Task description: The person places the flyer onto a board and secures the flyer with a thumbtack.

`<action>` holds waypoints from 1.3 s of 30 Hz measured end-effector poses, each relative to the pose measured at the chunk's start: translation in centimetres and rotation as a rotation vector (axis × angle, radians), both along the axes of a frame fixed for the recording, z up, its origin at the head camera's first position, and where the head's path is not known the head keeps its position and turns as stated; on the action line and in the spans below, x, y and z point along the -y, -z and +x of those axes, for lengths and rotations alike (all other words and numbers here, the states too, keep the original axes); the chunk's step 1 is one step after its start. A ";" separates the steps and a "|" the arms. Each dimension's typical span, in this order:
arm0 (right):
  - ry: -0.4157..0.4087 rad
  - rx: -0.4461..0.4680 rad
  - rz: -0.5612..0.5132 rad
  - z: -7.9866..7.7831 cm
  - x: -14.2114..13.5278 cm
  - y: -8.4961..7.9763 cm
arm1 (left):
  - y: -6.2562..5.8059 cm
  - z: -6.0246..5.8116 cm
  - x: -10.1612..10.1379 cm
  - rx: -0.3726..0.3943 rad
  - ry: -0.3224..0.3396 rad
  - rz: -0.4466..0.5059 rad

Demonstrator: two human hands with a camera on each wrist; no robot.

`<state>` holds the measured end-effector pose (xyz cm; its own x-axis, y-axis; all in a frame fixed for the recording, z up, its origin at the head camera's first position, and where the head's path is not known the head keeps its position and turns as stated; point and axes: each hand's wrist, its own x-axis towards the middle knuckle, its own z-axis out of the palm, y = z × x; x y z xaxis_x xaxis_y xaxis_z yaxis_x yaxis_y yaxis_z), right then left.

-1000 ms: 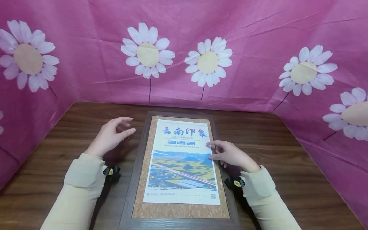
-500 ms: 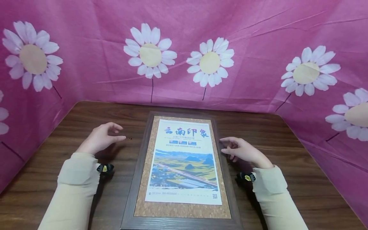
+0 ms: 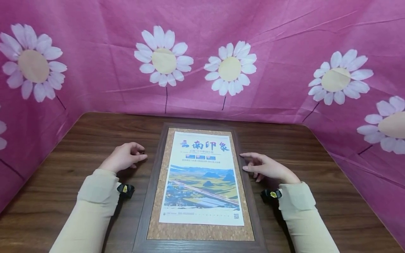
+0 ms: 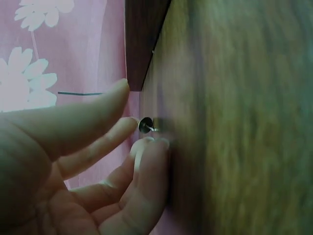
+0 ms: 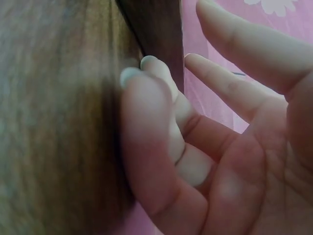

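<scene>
A small thumbtack (image 4: 145, 125) with a round, shiny head lies on the wooden table left of the framed board. My left hand (image 3: 121, 157) reaches down over it. In the left wrist view the index fingertip is right at the tack's head, while the thumb stays apart from it; whether they touch I cannot tell. A printed landscape poster (image 3: 202, 182) lies on the cork board (image 3: 202, 232) inside a dark wooden frame (image 3: 197, 245). Beside the frame's right edge my right hand (image 3: 269, 168) rests, index finger and thumb extended, other fingers loosely curled, holding nothing.
The brown wooden table (image 3: 316, 158) extends on both sides of the frame. A pink cloth (image 3: 196, 102) with white daisies hangs along the back and both sides. A black camera (image 3: 126, 190) sits at each wrist.
My right hand has moved right, off the poster to the frame's edge. My left hand first drew back left, uncovering the tack, then came down to it.
</scene>
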<state>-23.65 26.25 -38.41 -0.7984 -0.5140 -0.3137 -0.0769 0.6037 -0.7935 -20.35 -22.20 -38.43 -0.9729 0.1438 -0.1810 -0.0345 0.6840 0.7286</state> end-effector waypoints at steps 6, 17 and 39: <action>0.008 0.010 0.007 -0.1 -0.2 0.2 | 0.2 -0.1 -0.1 0.002 -0.018 -0.038; 0.012 -0.010 0.021 0.0 0.4 0.0 | -0.1 0.2 0.0 0.021 -0.016 -0.111; 0.087 -0.064 0.064 0.4 1.2 0.5 | -0.1 0.0 -0.6 0.048 0.046 -0.129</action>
